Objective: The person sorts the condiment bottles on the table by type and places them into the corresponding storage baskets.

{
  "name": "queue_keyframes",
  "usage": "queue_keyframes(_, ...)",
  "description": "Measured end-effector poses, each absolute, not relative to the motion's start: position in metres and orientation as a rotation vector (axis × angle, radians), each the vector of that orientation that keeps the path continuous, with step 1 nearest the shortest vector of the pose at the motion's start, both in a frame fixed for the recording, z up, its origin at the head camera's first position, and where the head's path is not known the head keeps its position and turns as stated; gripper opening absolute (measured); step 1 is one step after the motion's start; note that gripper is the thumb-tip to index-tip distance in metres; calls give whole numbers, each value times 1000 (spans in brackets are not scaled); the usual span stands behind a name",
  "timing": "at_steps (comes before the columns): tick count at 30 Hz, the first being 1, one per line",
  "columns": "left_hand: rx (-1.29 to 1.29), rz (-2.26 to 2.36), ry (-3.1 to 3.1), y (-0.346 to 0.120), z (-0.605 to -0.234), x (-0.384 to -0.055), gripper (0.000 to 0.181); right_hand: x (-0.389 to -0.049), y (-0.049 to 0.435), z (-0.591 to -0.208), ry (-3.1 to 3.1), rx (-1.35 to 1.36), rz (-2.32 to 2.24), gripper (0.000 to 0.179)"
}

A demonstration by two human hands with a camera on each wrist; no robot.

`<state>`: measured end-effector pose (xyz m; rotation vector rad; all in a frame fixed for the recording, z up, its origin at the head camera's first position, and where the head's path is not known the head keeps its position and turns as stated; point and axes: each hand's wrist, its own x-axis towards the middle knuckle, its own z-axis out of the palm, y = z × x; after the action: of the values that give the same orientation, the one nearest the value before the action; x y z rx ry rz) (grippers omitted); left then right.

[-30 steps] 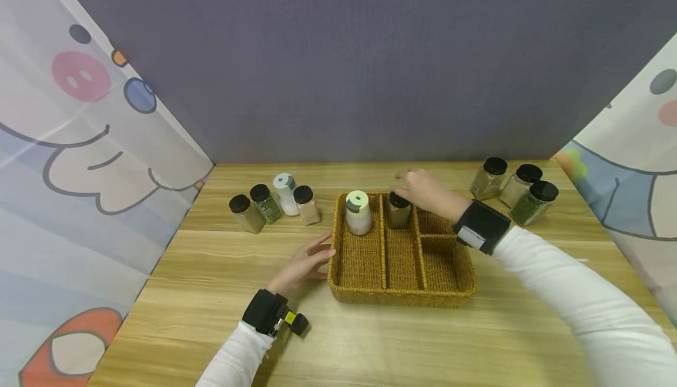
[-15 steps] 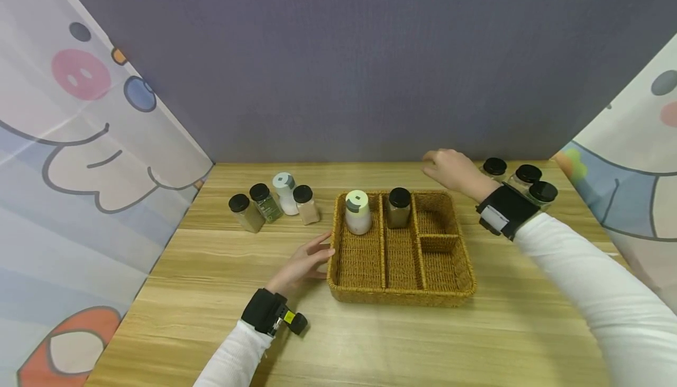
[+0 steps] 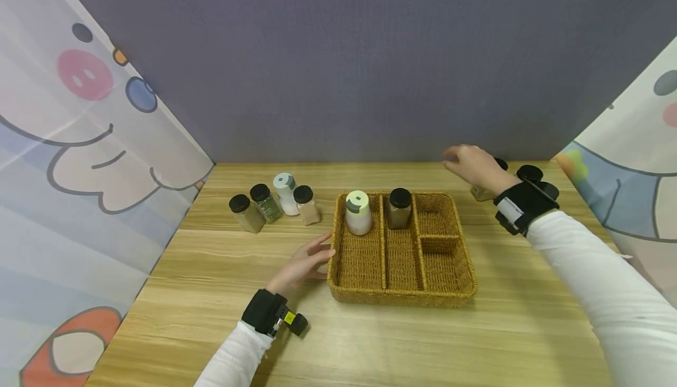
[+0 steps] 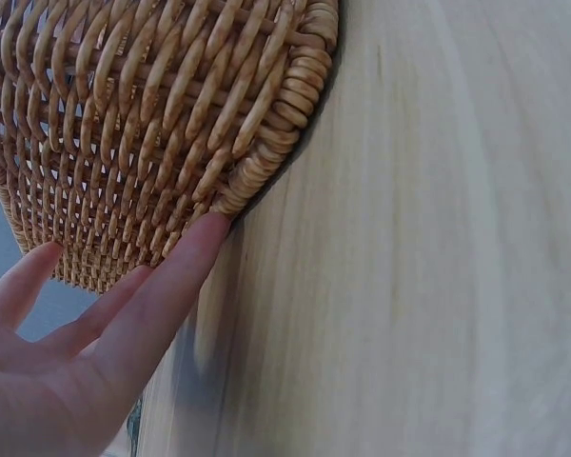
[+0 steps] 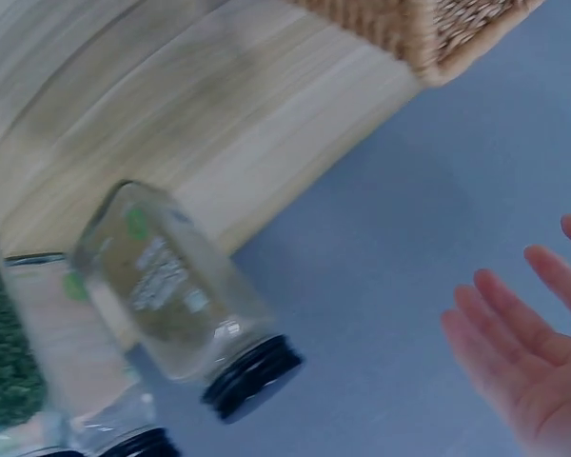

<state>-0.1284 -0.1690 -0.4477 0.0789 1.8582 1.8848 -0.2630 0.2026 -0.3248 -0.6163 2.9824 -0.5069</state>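
Note:
The woven basket stands on the wooden table, divided into several compartments. In its left compartment is a white bottle with a pale green cap; the middle one holds a black-lidded spice jar. My left hand touches the basket's left side, its fingers extended against the weave in the left wrist view. My right hand is raised past the basket's far right corner, holding nothing, with fingers loosely spread. Nearest to it is a spice jar with brownish contents, partly hidden in the head view.
Beside that jar stand a pale-filled jar and a green-filled jar. Left of the basket are two black-lidded jars, a white bottle and a pale spice jar. A grey panel rises behind the table.
My right hand has left the spice jar in the middle compartment and moved right toward the jars there. That spice jar stays in the basket. The left hand stays against the basket.

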Motion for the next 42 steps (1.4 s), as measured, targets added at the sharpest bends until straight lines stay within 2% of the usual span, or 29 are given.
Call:
queue_keyframes(32,73,1896,1864,-167,-448,-126,73,-276,263,-349,2949,-447,-485,49)
queue_keyframes(42,71,1886,1874,-166,-448,-127,72,-276,269,-356,2972,-419,-452,46)
